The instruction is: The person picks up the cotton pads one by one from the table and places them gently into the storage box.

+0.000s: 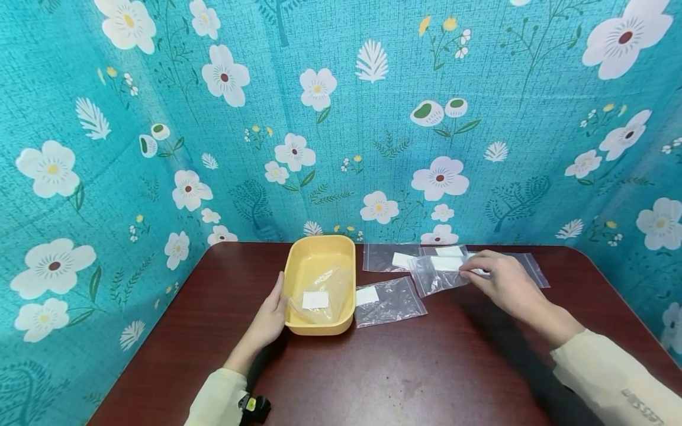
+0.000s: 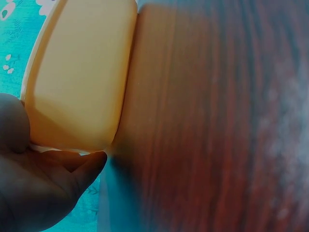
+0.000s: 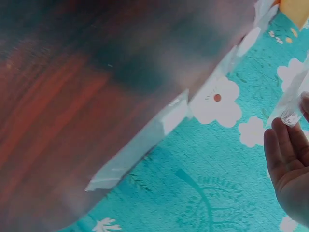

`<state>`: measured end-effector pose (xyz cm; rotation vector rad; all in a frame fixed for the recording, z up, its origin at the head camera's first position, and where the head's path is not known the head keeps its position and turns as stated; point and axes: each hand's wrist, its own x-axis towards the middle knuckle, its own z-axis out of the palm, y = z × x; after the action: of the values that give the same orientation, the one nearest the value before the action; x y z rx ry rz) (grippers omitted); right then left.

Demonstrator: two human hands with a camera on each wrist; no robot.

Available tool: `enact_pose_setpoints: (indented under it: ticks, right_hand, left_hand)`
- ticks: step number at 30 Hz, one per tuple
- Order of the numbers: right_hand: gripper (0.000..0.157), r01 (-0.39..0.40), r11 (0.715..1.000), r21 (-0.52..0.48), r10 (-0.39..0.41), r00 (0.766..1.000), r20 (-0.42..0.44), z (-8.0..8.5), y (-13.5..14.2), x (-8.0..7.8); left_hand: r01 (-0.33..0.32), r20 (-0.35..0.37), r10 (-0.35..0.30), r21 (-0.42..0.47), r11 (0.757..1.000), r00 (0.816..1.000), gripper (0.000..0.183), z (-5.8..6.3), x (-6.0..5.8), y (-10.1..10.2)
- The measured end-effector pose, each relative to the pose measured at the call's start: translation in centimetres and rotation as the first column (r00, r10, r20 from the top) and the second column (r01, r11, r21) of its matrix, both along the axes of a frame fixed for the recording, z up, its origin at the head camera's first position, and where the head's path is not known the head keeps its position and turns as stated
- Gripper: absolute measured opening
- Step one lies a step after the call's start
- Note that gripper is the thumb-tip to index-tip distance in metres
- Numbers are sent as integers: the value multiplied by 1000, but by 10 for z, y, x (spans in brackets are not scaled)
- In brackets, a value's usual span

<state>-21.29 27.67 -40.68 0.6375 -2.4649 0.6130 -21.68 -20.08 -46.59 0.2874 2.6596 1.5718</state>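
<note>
Yellow and round-cornered, the tray sat toward the back of the dark red-brown table, a little left of its middle. Your left hand gripped it by its left side, and the left wrist view showed your digits on either side of its edge. Inside the tray lay one clear bag, crumpled, bearing a white label.

Your right hand was well apart from the left, pinching a second clear bag, the held bag, between thumb and fingers. You had it raised above the table, to the right of the tray, tilted, its white patch near the top.

Just beside the tray on its right, a labelled bag lay flat. Behind that, along the back edge, you had another bag with a white label, and one more, the far-right bag, reached out past your right hand. How many bags overlapped behind the held one, you could not tell.

Teal cloth printed with white flowers hung behind the table. Pale sleeves covered your forearms.
</note>
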Motion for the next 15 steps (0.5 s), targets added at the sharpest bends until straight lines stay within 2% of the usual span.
enact_pose_setpoints:
  ticks: [8,15]
  right_hand:
    - [22,2,1000,-10,-2,999,54,12,-9,1]
    - [18,-28,1000,-11,29,999,27,13,-21,-1]
  left_hand:
    - [-3,8,3,-1,1000,1000,59,1,0,-1]
    - [4,3,-4,0,1000,1000,59,2,1,0]
